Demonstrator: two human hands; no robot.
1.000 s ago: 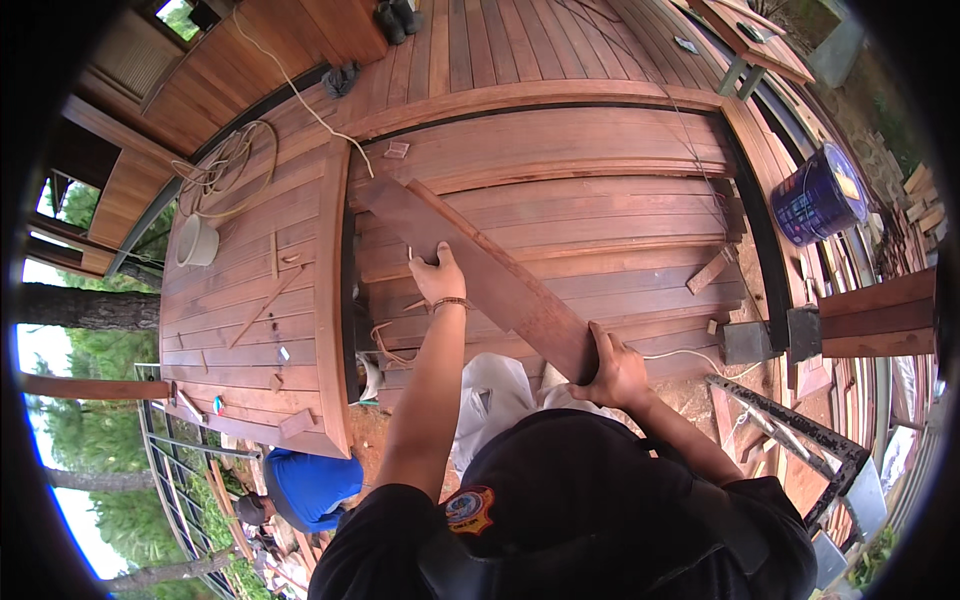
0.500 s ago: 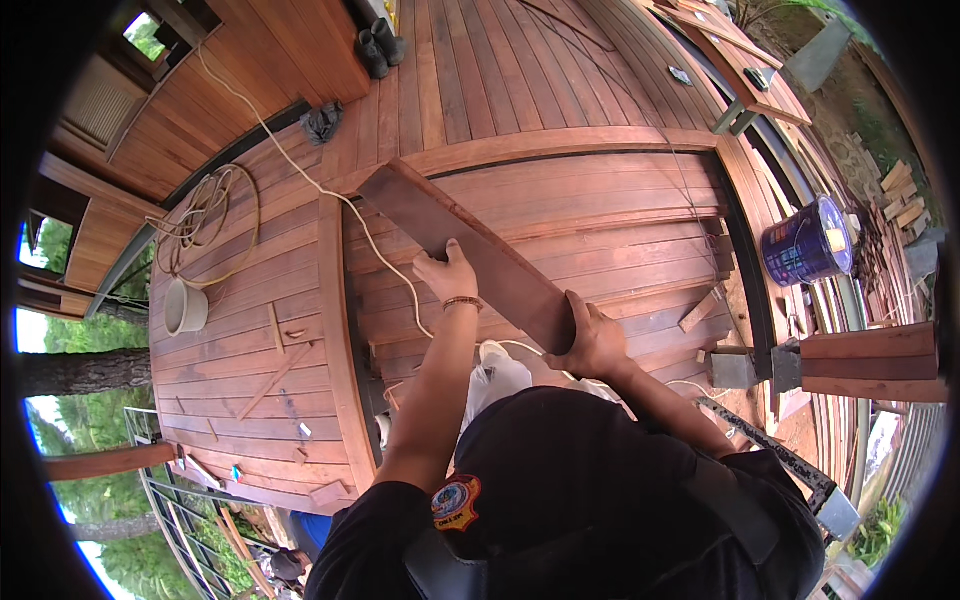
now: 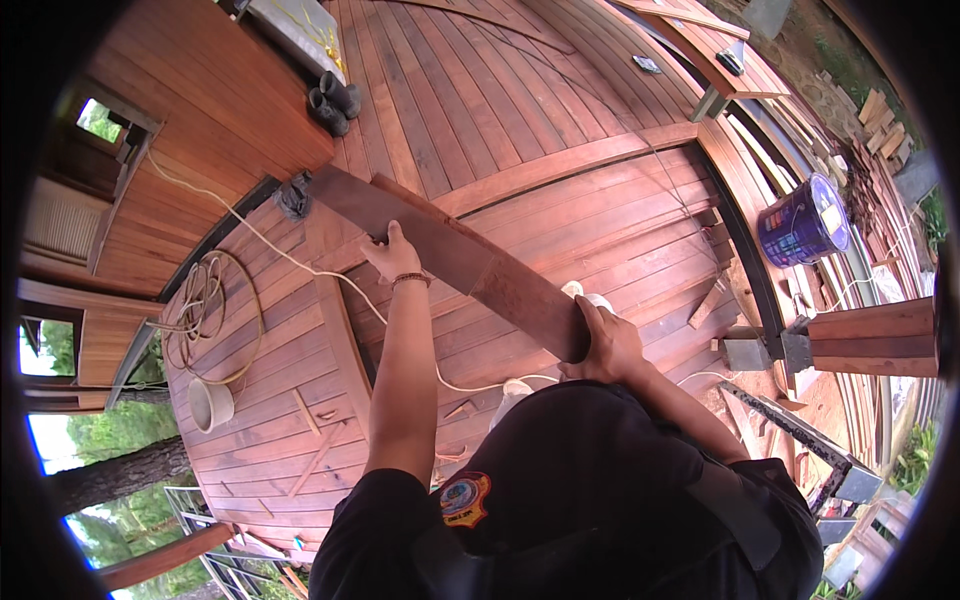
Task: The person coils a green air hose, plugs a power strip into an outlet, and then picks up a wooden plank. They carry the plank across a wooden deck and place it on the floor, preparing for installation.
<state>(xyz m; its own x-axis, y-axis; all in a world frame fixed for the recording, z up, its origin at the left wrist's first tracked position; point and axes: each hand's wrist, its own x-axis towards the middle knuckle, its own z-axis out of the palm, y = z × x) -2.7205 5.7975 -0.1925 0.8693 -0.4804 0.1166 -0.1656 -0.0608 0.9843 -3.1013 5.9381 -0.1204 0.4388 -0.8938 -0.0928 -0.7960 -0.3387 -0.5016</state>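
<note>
A long dark brown wooden board slants across the front of my body, raised above the deck. My left hand is closed on the board's near edge, around the middle of its length, with the thumb on the upper face. At the near right end, my right hand grips the board, its fingers partly hidden beneath. A reddish strip of wood shows along the far edge, and a step crosses the face; whether this is a second board I cannot tell. Part of a pale shoe shows below the board.
Reddish deck planks spread around me, with a lower stepped section. A cream cable crosses at left, near a coiled hose and white bucket. Dark boots stand by the wall. Right are a purple bucket and wooden post.
My view has turned and shifted. The board's far end has moved left, near the dark bag by the wall, and more of its length shows. Both hands still hold it.
</note>
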